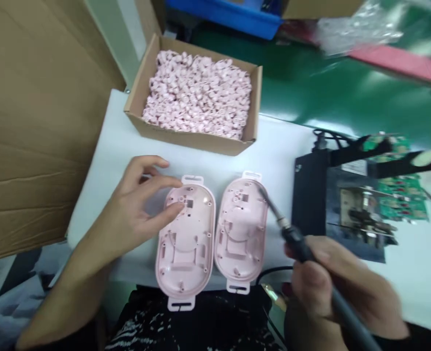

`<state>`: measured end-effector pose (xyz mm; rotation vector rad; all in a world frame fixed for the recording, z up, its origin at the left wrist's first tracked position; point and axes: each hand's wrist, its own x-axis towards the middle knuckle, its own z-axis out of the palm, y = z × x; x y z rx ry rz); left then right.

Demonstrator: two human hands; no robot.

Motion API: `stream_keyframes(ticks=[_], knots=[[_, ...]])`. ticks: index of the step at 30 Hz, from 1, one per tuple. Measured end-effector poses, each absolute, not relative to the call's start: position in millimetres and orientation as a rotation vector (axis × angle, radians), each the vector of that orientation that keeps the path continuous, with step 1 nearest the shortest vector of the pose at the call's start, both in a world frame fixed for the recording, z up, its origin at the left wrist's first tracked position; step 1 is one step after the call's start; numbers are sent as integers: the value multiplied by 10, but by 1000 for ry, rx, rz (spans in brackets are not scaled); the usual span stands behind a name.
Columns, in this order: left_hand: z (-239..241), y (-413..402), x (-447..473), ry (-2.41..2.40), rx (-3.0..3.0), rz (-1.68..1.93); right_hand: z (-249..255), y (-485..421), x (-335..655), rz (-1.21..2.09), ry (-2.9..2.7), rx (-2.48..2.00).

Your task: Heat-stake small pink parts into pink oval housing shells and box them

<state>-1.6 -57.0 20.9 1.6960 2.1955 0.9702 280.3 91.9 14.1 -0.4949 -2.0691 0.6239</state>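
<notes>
Grips the iron (295,241) in the right hand (347,280), with fingers and thumb clamped around the dark handle, probably set back from the metal part for fine control and to stay off a possibly hot end. Points left and far, with a long axis slanting from the near right, and ends with the tip at or just above the far right rim of the right shell (239,239); cannot tell from this one view whether touching. Holds the left hand (138,204) spread, with thumb and fingertips apart and nothing pinched between them, over the far left part of the left shell (186,229), perhaps for steadying; impossible to say whether in contact. Has both shells side by side on the near part of the white table (277,134), hollow faces up, probably to leave posts and holes in plain view. Run nearly parallel, near to far, with far ends leaning slightly right, a tab at each end and the small square hole toward the far end in both. Has the box (189,143) of pink pieces (201,95) beyond, likely for easy reach, and the metal fixture (365,214) and green boards (403,185) to the right.
</notes>
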Motion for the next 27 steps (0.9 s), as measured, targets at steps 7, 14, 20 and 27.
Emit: stream_keyframes(ticks=[7, 14, 20, 27], knots=[[441, 53, 305, 2025, 2115, 551, -160, 742, 2893, 591, -1965, -554], [244, 419, 422, 2048, 2090, 375, -202, 777, 2833, 550, -1863, -519], [180, 449, 473, 2077, 2086, 397, -159, 813, 2777, 569, -1837, -561], [155, 453, 502, 2082, 2118, 503, -170, 851, 2775, 593, -1858, -553]])
